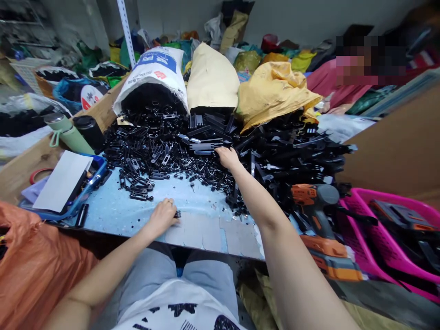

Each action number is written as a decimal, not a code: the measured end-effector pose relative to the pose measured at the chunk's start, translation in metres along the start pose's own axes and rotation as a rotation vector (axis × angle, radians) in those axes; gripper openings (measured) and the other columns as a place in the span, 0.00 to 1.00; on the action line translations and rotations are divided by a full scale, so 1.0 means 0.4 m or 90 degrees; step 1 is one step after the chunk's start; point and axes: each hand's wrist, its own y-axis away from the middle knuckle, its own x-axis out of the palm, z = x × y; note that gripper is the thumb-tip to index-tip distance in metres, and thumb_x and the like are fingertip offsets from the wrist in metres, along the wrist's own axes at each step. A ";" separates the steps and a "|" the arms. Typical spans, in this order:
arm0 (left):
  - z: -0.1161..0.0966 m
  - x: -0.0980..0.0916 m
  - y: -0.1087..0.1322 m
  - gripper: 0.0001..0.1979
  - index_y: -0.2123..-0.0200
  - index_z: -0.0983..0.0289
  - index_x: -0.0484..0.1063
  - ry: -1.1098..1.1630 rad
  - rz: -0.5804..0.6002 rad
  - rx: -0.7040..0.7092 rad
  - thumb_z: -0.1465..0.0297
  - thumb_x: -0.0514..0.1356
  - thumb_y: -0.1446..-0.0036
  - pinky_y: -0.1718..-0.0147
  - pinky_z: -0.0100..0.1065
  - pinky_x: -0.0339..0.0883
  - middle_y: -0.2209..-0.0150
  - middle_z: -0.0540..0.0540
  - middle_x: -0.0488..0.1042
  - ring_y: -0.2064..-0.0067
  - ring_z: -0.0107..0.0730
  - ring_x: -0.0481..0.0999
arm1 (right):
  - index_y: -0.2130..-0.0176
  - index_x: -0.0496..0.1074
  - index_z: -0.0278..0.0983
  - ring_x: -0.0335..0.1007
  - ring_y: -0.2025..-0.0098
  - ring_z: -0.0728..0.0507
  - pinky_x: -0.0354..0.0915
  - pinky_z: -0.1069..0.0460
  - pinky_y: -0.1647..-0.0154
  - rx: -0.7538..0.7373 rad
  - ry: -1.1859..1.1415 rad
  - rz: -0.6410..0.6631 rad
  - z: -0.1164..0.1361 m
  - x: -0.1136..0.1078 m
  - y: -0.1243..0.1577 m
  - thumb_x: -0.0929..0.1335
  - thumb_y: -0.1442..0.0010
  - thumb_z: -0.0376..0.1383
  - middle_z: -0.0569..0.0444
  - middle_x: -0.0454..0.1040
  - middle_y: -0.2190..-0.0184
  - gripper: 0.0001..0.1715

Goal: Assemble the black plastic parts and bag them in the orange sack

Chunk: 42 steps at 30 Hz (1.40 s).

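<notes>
My left hand (162,215) is closed near the table's front edge, and a small black part (177,214) pokes out from its fingertips. Much of that part is hidden by the fingers. Farther forward, my right hand (227,157) reaches into the heap with curled fingers at the end of flat black bars (204,147); its grip is partly hidden. Slotted black links (154,149) are heaped to the left of the bars. Small screws and black bits (202,174) are scattered in front of them. Several links (140,192) lie apart on the blue tabletop (120,215).
A white sack (154,68), a cream sack (213,75) and a yellow sack (275,94) stand behind the heaps. At right are an orange cordless drill (319,229) and a pink basket (364,247). A blue tray (72,211) and green bottle (70,133) are left. Someone sits far right.
</notes>
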 end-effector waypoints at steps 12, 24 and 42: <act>0.022 0.109 0.071 0.13 0.51 0.65 0.66 0.096 -0.043 -0.002 0.71 0.54 0.40 0.59 0.41 0.65 0.61 0.59 0.70 0.57 0.41 0.69 | 0.50 0.67 0.37 0.67 0.54 0.41 0.64 0.46 0.53 -0.101 -0.398 0.140 0.226 0.011 0.509 0.67 0.47 0.37 0.47 0.70 0.57 0.23; -0.055 0.032 0.055 0.21 0.47 0.66 0.66 0.889 -0.179 -0.289 0.60 0.51 0.38 0.85 0.23 0.58 0.64 0.54 0.68 0.80 0.18 0.66 | 0.41 0.56 0.42 0.70 0.73 0.47 0.68 0.51 0.73 0.220 -0.962 0.169 0.445 0.033 0.441 0.59 0.38 0.51 0.53 0.70 0.65 0.31; -0.044 -0.079 0.051 0.18 0.47 0.64 0.69 0.558 -0.287 -0.138 0.66 0.52 0.38 0.57 0.32 0.64 0.63 0.55 0.70 0.60 0.31 0.70 | 0.42 0.64 0.41 0.71 0.64 0.46 0.68 0.49 0.58 -0.128 -0.758 0.145 0.467 0.027 0.509 0.63 0.39 0.47 0.50 0.74 0.59 0.28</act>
